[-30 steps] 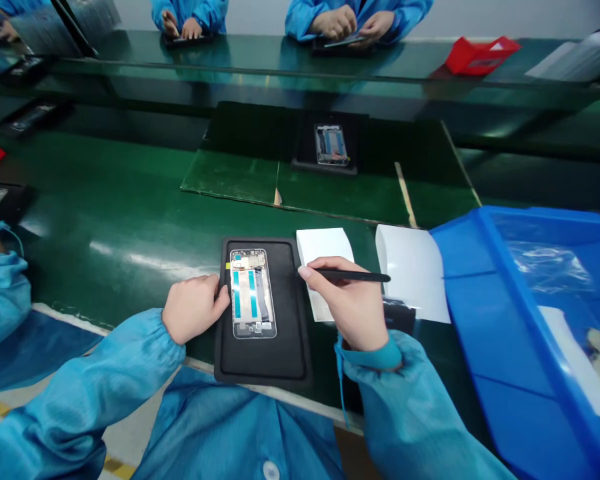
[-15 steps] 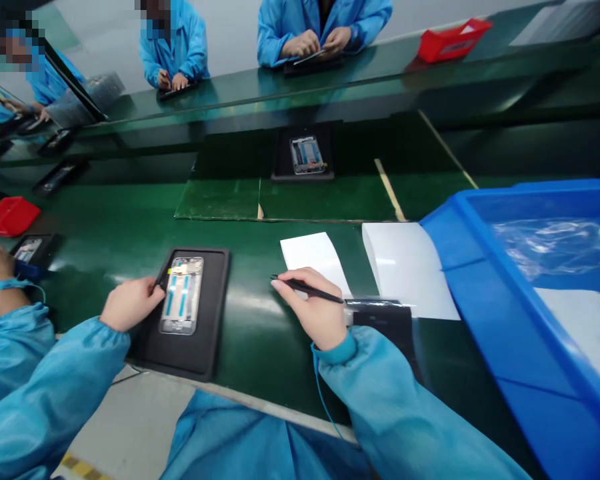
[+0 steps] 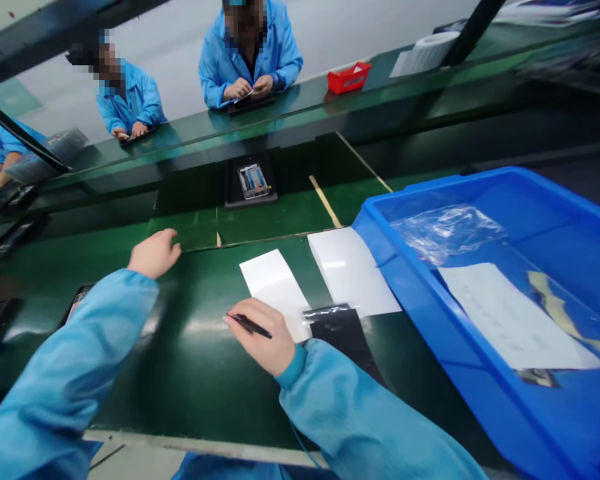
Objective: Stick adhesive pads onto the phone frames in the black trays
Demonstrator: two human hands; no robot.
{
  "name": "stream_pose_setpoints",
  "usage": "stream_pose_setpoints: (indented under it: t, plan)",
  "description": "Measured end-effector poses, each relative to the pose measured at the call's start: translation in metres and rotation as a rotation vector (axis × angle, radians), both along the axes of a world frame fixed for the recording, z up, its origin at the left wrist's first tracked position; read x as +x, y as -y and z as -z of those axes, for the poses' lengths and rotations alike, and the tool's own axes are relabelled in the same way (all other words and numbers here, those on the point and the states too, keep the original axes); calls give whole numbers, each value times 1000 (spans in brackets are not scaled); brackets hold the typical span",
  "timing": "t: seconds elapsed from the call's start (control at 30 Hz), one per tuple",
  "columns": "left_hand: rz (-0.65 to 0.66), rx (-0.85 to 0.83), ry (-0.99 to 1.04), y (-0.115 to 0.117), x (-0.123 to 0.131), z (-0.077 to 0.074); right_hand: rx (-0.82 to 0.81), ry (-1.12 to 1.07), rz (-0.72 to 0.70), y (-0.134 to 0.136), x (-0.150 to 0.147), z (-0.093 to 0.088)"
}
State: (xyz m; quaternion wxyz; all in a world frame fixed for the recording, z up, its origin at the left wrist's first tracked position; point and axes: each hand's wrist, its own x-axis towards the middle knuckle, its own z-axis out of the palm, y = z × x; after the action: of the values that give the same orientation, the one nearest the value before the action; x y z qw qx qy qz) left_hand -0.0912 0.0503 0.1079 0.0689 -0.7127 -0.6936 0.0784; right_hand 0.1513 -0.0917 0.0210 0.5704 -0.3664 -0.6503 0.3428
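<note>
My left hand [image 3: 154, 255] hovers over the green bench with its fingers loosely spread and nothing in them. Beneath my left sleeve, a phone frame [image 3: 81, 293] in a black tray is mostly hidden. My right hand [image 3: 265, 333] grips black tweezers [image 3: 254, 325], their tips pointing left. Just beyond that hand lies a white sheet [image 3: 275, 280], and a black film sheet [image 3: 343, 337] rests beside the right wrist. Farther off, another phone frame [image 3: 254, 181] sits in a black tray [image 3: 234, 193] on a raised green board.
A large blue bin [image 3: 430, 340] on the right holds clear plastic [image 3: 450, 227] and printed paper [image 3: 515, 317]. A folded white sheet [image 3: 353, 270] touches its left side. Across the line, co-workers in blue [image 3: 253, 53] work near a red box [image 3: 349, 78].
My left hand has let go of the black tray and moved forward; the tray now lies farther left under my forearm. The view has swung right. My right hand still keeps the tweezers.
</note>
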Motion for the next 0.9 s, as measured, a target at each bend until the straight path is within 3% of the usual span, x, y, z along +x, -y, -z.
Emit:
stream_pose_setpoints:
  t: [0.1,0.17,0.3,0.4,0.57,0.73,0.9]
  plan:
    - [148,-21,88,-49,84,24,40,46,10,1,0,2]
    - [176,-28,112,-75,122,36,62,80,22,2,0,1]
    - [184,-31,174,-107,152,45,86,123,44,2,0,0]
    - [163,-12,248,-111,143,41,93,147,48,1,0,0]
    - [78,0,497,-94,99,32,97,173,20,1,0,-1]
    - [-146,-8,880,-70,53,31,52,128,30,0,-1,3]
    - [-358,60,1190,-47,28,41,-62,59,19,-3,-2,2]
